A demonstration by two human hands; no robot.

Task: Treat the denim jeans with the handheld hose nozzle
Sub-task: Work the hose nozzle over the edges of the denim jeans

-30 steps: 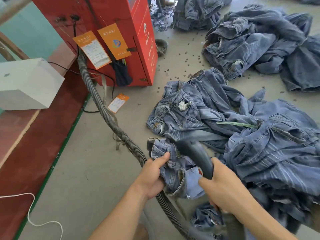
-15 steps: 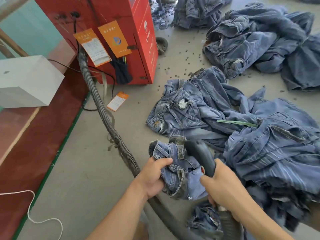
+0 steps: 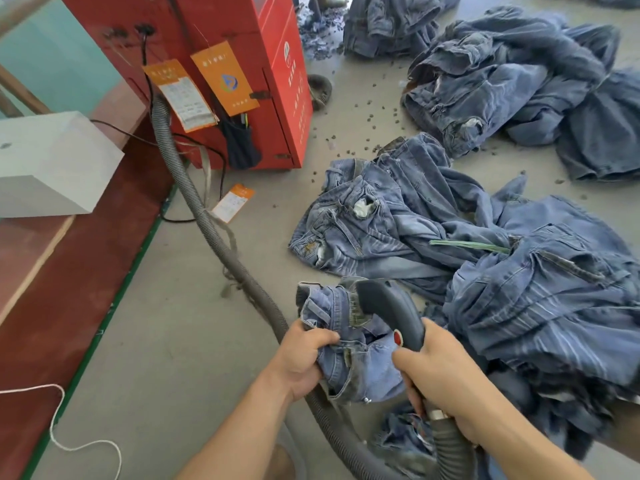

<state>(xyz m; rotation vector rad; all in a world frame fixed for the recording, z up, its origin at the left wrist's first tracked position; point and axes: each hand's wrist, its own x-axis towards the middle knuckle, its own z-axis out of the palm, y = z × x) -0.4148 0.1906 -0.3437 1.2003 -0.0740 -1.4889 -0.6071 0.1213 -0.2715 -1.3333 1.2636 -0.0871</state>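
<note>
My left hand (image 3: 303, 358) grips a bunched waistband of light blue denim jeans (image 3: 349, 348), lifted off the floor. My right hand (image 3: 438, 379) holds the dark grey hose nozzle (image 3: 388, 306) by its handle, thumb near a red button. The nozzle's head presses against the top of the held jeans. A ribbed grey hose (image 3: 207, 220) runs from the nozzle across the floor up to the red machine (image 3: 242, 64).
More jeans lie in heaps on the concrete floor to the right (image 3: 536, 289) and at the back (image 3: 502, 81). Small dark pellets are scattered near the machine. A white box (image 3: 52, 164) sits on a red ledge at left, with a white cord (image 3: 59, 441) below.
The held jeans and nozzle have risen slightly and the nozzle head has shifted left onto the waistband. My left hand has tightened its hold on the denim.
</note>
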